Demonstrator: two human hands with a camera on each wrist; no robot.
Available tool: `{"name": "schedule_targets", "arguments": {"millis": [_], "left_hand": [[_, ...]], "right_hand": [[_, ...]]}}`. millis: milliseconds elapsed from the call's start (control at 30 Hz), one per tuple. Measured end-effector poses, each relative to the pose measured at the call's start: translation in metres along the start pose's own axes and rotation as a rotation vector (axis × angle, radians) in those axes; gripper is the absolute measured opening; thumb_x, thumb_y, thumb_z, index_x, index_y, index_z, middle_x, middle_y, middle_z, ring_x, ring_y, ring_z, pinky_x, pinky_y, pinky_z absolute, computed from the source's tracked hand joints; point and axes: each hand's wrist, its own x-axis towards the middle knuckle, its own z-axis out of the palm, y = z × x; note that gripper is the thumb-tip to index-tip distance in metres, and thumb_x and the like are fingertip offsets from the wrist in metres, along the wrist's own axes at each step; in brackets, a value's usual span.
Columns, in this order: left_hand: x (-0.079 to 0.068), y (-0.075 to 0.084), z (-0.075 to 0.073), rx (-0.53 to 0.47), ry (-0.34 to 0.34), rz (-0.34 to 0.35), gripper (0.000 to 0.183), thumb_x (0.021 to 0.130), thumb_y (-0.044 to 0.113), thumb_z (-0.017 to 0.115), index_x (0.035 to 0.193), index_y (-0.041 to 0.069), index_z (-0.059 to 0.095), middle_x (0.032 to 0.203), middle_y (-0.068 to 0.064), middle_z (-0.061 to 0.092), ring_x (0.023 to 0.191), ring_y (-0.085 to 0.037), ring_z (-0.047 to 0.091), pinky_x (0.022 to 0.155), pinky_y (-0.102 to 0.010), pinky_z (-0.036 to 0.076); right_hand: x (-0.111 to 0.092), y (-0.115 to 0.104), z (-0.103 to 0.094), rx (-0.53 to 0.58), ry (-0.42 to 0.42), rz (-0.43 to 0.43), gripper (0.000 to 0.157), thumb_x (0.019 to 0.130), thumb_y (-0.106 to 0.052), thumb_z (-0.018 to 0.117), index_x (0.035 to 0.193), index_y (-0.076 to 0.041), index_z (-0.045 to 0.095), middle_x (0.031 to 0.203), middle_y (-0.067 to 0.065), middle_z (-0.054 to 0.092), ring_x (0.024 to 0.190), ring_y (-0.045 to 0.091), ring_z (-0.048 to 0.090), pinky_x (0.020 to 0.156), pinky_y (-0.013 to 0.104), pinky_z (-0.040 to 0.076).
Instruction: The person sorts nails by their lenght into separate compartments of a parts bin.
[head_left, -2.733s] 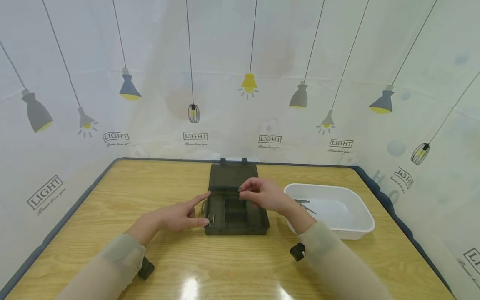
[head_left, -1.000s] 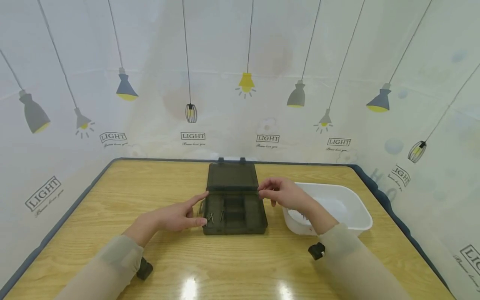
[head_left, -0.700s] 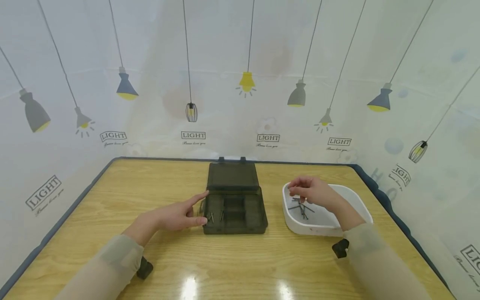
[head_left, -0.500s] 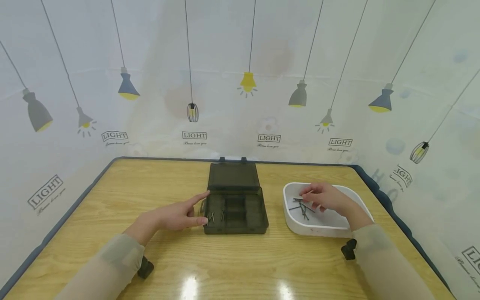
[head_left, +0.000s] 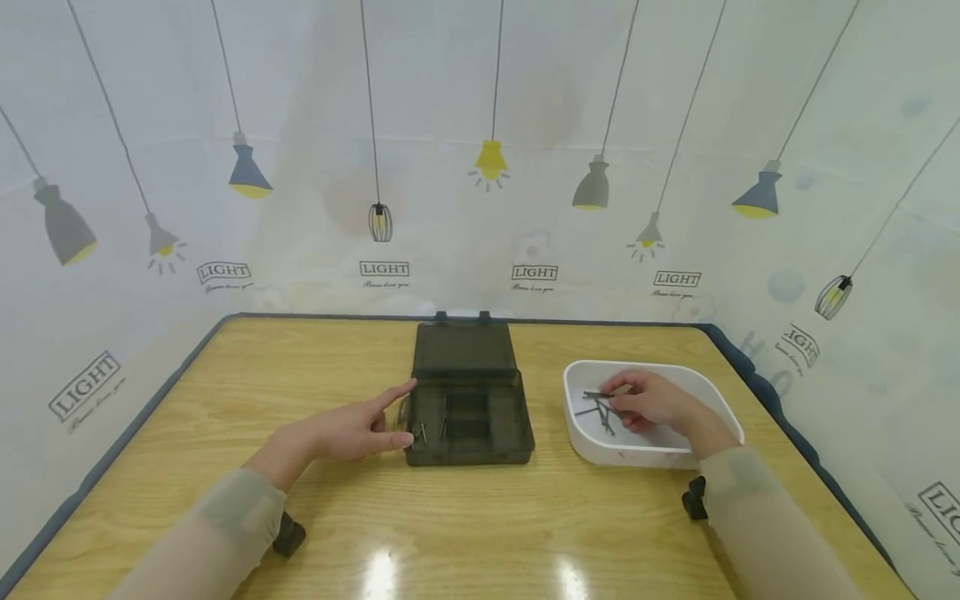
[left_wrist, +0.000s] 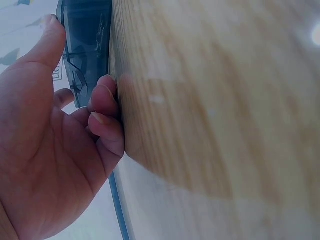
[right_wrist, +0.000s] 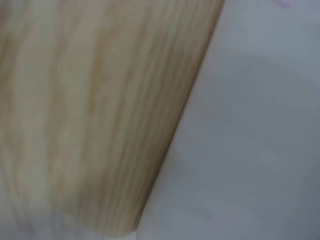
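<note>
A dark see-through compartment box [head_left: 468,456] lies on the table with its lid [head_left: 463,350] folded back. My left hand [head_left: 341,432] is at the box's left side, index finger and thumb stretched out to its edge; the left wrist view shows the other fingers bent beside the box [left_wrist: 89,45]. Thin metal pieces, like screws or nails [head_left: 422,432], lie in the left compartments. On the right, my right hand [head_left: 652,402] reaches down into a white tray [head_left: 626,457], fingertips right at several slim dark screw-like pieces [head_left: 604,417]. Whether it grips one I cannot tell.
Wooden tabletop [head_left: 465,517] lies in front of the box and between box and tray. A white curtain [head_left: 442,242] printed with lamps stands behind the table. The right wrist view has only tabletop [right_wrist: 100,115] and the tray's white side [right_wrist: 235,130].
My right hand has gone from over the box to the tray and down among the metal pieces. More pieces show in the box's second compartment. The left hand has stayed put.
</note>
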Motion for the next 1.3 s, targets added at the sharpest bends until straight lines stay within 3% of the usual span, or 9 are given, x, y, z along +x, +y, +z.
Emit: {"name": "schedule_targets", "arguments": {"millis": [500,867,1300], "left_hand": [[-0.0007,0.0018,-0.0010,-0.002,-0.002,-0.005,0.100,0.106,0.060,0.068,0.179,0.035,0.004,0.076,-0.001,0.053,0.064,-0.017,0.043,0.066,-0.034,0.042],[0.0000,0.0029,0.0002,0.002,-0.014,-0.003,0.100,0.106,0.059,0.068,0.179,0.033,0.004,0.075,0.001,0.052,0.063,-0.016,0.042,0.066,-0.033,0.042],[0.0006,0.0008,-0.0004,0.020,-0.005,0.004,0.100,0.107,0.059,0.067,0.179,0.034,0.003,0.076,0.000,0.053,0.065,-0.017,0.042,0.066,-0.033,0.041]], "right_hand": [[0.0049,-0.0008,0.0032,-0.089,0.037,0.032,0.024,0.108,-0.029,0.074,0.126,-0.012,0.074,0.096,0.007,0.067,0.075,0.019,0.064,0.066,0.033,0.056],[0.0064,0.0005,0.0041,-0.161,0.039,-0.005,0.016,0.106,-0.024,0.074,0.118,-0.013,0.076,0.084,0.003,0.064,0.068,0.017,0.058,0.059,0.031,0.047],[0.0067,-0.0015,0.0035,-0.168,0.012,0.003,0.012,0.105,-0.021,0.076,0.113,-0.012,0.073,0.091,0.002,0.061,0.068,0.017,0.054,0.059,0.030,0.044]]}}
